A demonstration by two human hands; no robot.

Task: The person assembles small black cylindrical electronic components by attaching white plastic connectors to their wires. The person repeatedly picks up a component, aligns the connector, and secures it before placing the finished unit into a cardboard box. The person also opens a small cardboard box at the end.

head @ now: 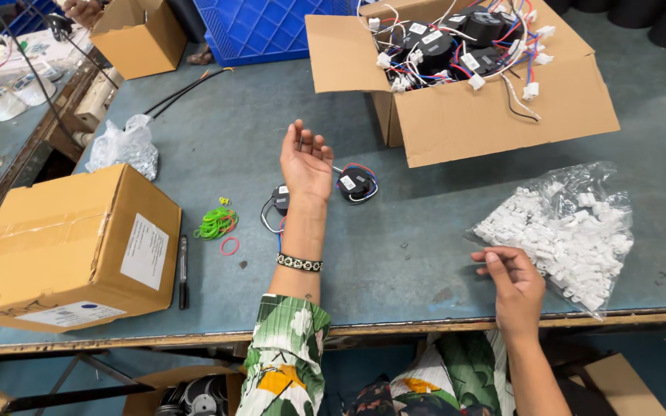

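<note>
My left hand [307,163] lies palm up on the grey-blue table [418,254], fingers loosely apart and holding nothing. Its forearm wears a black beaded bracelet [299,263]. Two small black round parts with coloured wires flank the wrist: one [280,199] just left, one [356,184] just right. My right hand [512,282] rests near the front edge, fingers curled, touching the corner of a clear bag of white plastic connectors [568,231]. Nothing shows in its grip.
An open cardboard box [464,115] full of black wired parts stands at the back right. A closed cardboard box [71,246] sits front left, with a black marker [183,271] and green and red rubber bands [217,223] beside it. A crumpled plastic bag [123,146] and a blue crate [271,27] lie farther back.
</note>
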